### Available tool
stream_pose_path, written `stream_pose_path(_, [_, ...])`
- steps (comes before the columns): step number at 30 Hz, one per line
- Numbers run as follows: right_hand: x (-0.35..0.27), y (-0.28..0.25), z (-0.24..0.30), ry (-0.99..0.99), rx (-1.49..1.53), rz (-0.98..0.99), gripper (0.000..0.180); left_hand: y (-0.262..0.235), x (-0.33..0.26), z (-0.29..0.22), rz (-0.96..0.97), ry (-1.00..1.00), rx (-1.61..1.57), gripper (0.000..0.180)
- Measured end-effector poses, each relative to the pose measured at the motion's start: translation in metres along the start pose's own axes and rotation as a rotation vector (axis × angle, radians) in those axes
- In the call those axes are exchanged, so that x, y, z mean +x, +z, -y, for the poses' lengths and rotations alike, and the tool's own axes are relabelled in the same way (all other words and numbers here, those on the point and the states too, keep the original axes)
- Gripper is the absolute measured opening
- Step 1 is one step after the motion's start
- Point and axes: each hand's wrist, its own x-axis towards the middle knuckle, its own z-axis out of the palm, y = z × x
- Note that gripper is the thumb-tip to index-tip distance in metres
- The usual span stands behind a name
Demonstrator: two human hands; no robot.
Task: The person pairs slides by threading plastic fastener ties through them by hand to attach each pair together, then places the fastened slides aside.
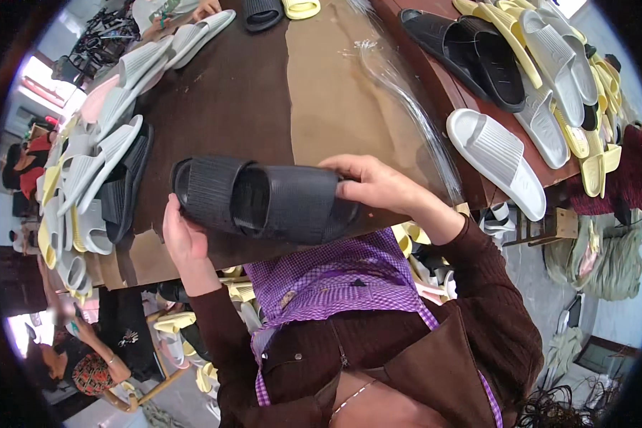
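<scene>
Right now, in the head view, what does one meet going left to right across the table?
Stack of grey and yellow slippers → left hand → pair of black slippers held between both hands → right hand → single white slipper → yellow slippers at the table's right edge.

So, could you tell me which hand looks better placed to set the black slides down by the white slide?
Probably the right hand: it grips the black rubber slides at the end nearer the white ribbed slide.
</scene>
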Motion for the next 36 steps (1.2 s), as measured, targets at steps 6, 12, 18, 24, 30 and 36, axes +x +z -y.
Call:
stream_pose_path(6, [-0.001, 0.016, -0.008, -0.097, -0.142, -0.170, 0.033, -0.037, 0.020, -0.006, -0.113, 0.175, 0.081, 0.025])
stream_pose_path(12, [-0.034, -0.026, 0.026, -0.069, -0.170, -0.293, 0.034, -0.054, 0.015, -0.072, -0.479, 0.355, 0.028, 0.031])
stream_pose_path(18, [-0.039, -0.081, 0.086, -0.359, -0.468, -0.234, 0.029, -0.040, 0.018, -0.106, -0.189, 0.449, 0.208, 0.036])
stream_pose_path(24, [0.084, -0.098, 0.107, -0.528, -0.851, -0.199, 0.033, 0.041, 0.049, -0.064, 0.434, 1.184, 1.165, 0.037])
stream_pose_path(30, [0.113, -0.134, 0.101, -0.640, -1.032, -0.878, 0.028, 0.072, 0.108, -0.013, 0.105, 0.552, 0.703, 0.033])
stream_pose_path(36, [0.075, -0.167, 0.028, -0.300, -1.053, -1.124, 0.019, 0.057, 0.095, 0.007, 0.021, 0.598, 0.693, 0.032])
